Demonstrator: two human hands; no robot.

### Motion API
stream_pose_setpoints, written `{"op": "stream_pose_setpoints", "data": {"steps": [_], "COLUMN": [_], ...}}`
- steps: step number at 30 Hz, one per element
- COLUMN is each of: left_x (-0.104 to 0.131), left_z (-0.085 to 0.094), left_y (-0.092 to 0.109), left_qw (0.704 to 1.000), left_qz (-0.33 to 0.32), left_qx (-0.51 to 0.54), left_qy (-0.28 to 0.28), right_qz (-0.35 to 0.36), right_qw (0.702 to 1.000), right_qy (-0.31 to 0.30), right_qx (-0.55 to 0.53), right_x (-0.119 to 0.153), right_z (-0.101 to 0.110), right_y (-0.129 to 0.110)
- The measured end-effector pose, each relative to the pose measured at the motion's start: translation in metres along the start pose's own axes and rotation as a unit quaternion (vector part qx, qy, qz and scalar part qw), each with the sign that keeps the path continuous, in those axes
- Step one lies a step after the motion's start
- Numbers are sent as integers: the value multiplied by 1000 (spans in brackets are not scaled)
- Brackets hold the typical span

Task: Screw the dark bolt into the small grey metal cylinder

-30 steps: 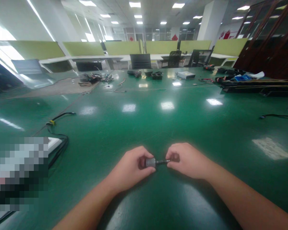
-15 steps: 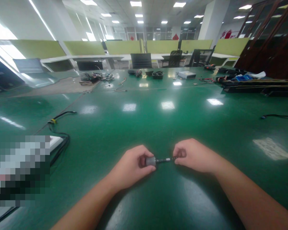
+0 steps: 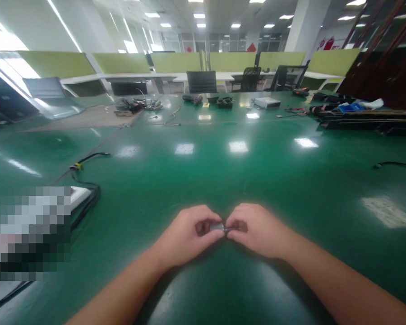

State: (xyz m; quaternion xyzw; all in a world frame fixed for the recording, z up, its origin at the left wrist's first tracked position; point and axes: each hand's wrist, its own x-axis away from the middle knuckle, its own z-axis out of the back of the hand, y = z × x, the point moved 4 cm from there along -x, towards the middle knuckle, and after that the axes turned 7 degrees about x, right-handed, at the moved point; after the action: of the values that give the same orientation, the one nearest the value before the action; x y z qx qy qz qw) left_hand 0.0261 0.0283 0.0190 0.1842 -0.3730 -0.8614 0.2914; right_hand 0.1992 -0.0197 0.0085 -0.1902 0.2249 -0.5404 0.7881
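Gripping a grey metal cylinder [image 3: 217,227] in a narrow pinch of the left hand [image 3: 179,234], and closing the fingertips of the right hand [image 3: 267,232] narrowly around a thin shaft [image 3: 227,229] at the cylinder's right end. Holding both parts in one line, close over the near middle of the green tabletop [image 3: 223,180], with the two hands almost meeting. Showing cylinder and shaft together, with no gap visible between them; hiding most of the shaft under the right fingers, so not revealing how firmly seated it is, nor any small part inside that grip. Not being able to tell from this view what is finished or left over.

Bordering the hands well to the left with a white-edged object [image 3: 79,197], partly pixelated, and a black cable [image 3: 96,154] just beyond it. Having another dark cable [image 3: 397,164] well apart at the right edge, and dark flat strips [image 3: 358,119] at the far right. Placing a pale box [image 3: 267,103] at the far side. Leaving, by the look of it, ample room for moving either hand sideways or farther out.
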Motion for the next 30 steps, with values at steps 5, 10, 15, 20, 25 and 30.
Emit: {"op": "stream_pose_setpoints", "data": {"steps": [5, 10, 15, 20, 25, 30], "left_x": [0, 0, 0, 1, 1, 1], "left_z": [0, 0, 0, -1, -1, -1], "left_y": [0, 0, -1, -1, -1, -2], "left_qw": [1000, 1000, 1000, 1000, 999, 999], "left_qz": [-1, 12, 15, 22, 29, 29], "left_qx": [-8, -3, 0, 4, 15, 16], "left_qy": [-18, -21, -9, -1, -5, -4], "right_qz": [1, -7, -7, -12, -11, -17], "right_qw": [1000, 1000, 1000, 1000, 1000, 1000], "right_qy": [3, -2, -2, -10, -15, -15], "right_qx": [-17, -22, -21, -20, -18, -22], "right_x": [1, 1, 2, 2, 3, 4], "right_z": [2, 1, 1, 0, 2, 3], "right_y": [1, 2, 2, 3, 2, 2]}}
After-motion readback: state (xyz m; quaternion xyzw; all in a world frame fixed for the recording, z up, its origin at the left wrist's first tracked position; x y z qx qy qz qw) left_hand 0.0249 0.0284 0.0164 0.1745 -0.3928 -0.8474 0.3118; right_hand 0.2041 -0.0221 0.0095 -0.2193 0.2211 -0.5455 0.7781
